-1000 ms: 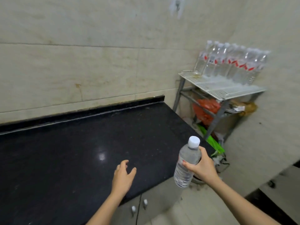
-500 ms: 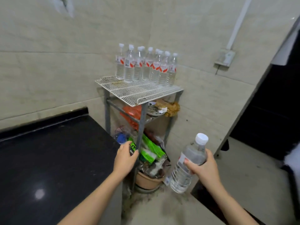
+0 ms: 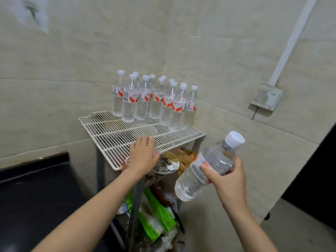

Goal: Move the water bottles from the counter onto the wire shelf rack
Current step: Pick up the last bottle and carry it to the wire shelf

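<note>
Water bottles (image 3: pixel 154 104) of clear plastic, with white caps and red-and-white labels, stood upright in a tight cluster along the back edge of the white wire shelf rack (image 3: pixel 112 137), reaching to its right corner. They overlapped too much for an exact count, and each held clear water. One more bottle of the same kind, the held bottle (image 3: pixel 216 160), was in the air just off the rack's front right edge. It was tilted with its cap up and to the right and also held clear water. The right hand (image 3: pixel 229 180) gripped the held bottle around its middle, fingers and thumb curled about the label. The left hand (image 3: pixel 143 157) lay palm down over the rack's front edge with its fingers straight and close together; whether it pressed on the wire could not be told. Under the rack top sat a crumpled brown bag (image 3: pixel 187 157), and lower down some bright green packets (image 3: pixel 156 215). The black stone counter (image 3: pixel 36 188) ended just left of the rack. Half a second earlier the left hand had been lower, at the counter's end beside the rack's leg. The held bottle had since risen and come nearer the rack, while the cluster stood as before.
</note>
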